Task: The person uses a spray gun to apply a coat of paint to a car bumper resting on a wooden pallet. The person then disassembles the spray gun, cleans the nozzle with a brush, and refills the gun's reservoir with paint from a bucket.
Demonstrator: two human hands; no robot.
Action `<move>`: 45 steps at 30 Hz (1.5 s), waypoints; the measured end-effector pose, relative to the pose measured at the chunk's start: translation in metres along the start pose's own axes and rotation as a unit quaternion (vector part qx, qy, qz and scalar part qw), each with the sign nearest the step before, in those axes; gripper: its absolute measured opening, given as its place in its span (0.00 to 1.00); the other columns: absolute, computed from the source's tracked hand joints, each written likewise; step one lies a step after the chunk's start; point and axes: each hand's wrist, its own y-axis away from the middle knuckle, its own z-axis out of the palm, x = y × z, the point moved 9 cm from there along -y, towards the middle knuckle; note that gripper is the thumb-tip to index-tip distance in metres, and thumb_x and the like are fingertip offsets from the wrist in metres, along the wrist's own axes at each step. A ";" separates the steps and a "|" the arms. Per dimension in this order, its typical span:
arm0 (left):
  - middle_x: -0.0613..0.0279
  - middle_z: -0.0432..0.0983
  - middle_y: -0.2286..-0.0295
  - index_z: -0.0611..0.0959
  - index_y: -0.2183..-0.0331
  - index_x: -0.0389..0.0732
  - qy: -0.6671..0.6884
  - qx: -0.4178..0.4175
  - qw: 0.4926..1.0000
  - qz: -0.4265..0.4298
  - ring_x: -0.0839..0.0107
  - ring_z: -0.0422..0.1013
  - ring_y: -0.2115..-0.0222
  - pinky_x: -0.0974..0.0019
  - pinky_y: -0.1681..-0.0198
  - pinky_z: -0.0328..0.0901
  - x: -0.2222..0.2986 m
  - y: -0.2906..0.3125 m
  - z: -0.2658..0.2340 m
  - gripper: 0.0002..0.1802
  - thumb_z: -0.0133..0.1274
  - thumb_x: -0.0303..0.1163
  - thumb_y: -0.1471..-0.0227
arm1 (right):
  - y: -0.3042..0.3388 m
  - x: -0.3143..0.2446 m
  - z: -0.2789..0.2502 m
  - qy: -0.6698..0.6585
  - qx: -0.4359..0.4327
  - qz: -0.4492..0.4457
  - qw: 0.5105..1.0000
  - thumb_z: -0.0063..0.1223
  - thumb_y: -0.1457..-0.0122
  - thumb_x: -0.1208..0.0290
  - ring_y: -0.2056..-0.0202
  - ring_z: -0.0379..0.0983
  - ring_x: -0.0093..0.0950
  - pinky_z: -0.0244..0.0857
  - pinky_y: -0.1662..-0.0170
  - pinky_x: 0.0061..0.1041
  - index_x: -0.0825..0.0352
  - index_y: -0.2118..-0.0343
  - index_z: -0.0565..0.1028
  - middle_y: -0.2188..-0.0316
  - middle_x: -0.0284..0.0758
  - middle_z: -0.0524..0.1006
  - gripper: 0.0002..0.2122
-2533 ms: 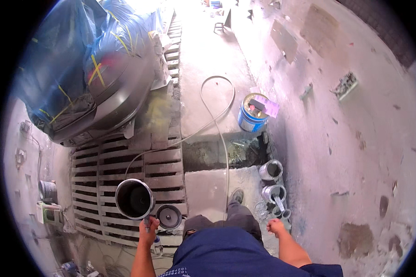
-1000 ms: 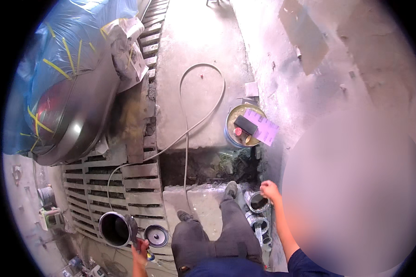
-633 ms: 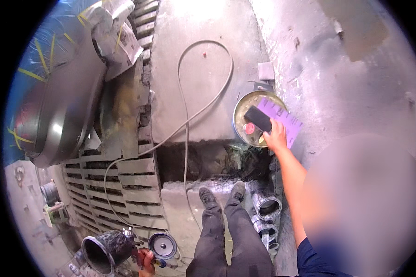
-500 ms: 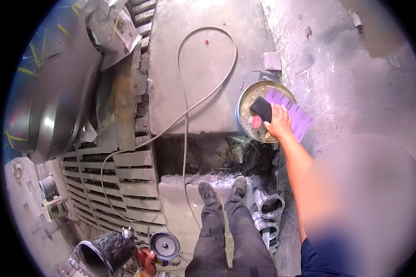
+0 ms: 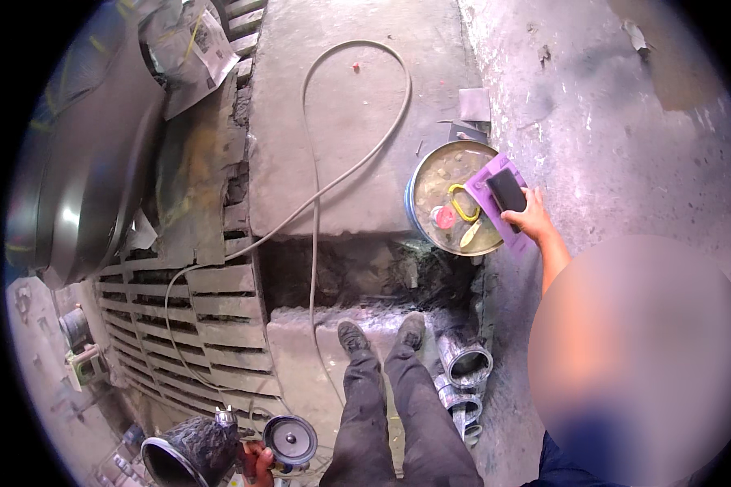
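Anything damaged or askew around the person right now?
Yes: a dark, ragged-edged pit interrupts the concrete floor just ahead of the shoes, so the floor looks broken open. Also, the purple sheet juts crookedly past the bucket's rim, beneath the black block in the right hand.

Below and right of the bucket (image 5: 445, 172), a blurred patch covers most of the right forearm (image 5: 554, 258). Just right of it, the right hand (image 5: 531, 216) hides part of the black block (image 5: 506, 191). Far left of it, the dark rim cuts off the car (image 5: 97, 191); well below-left, the lower edge crops the left hand (image 5: 258, 466) and cup (image 5: 196, 445).
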 end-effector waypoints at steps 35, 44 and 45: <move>0.69 0.64 0.84 0.70 0.77 0.44 -0.051 -0.121 0.979 0.157 0.76 0.61 0.84 0.69 0.80 0.56 0.129 -0.059 0.045 0.12 0.57 0.35 0.55 | 0.481 -0.309 -0.473 -0.206 0.329 -0.300 0.872 0.69 0.57 0.64 0.52 0.62 0.27 0.56 0.46 0.30 0.71 0.48 0.61 0.59 0.36 0.67 0.35; 0.68 0.64 0.84 0.70 0.78 0.44 -0.073 -0.169 0.962 0.204 0.75 0.61 0.84 0.68 0.80 0.56 0.167 -0.079 0.055 0.12 0.57 0.35 0.55 | 0.667 -0.371 -0.741 -0.318 0.368 -0.290 0.824 0.62 0.57 0.64 0.69 0.73 0.30 0.69 0.65 0.29 0.76 0.53 0.67 0.66 0.40 0.74 0.29; 0.68 0.64 0.84 0.70 0.78 0.44 -0.073 -0.169 0.961 0.204 0.75 0.61 0.84 0.68 0.80 0.56 0.165 -0.081 0.052 0.12 0.57 0.35 0.55 | 0.665 -0.370 -0.759 -0.342 0.352 -0.279 0.825 0.61 0.57 0.65 0.70 0.73 0.28 0.70 0.66 0.28 0.76 0.55 0.70 0.68 0.41 0.75 0.27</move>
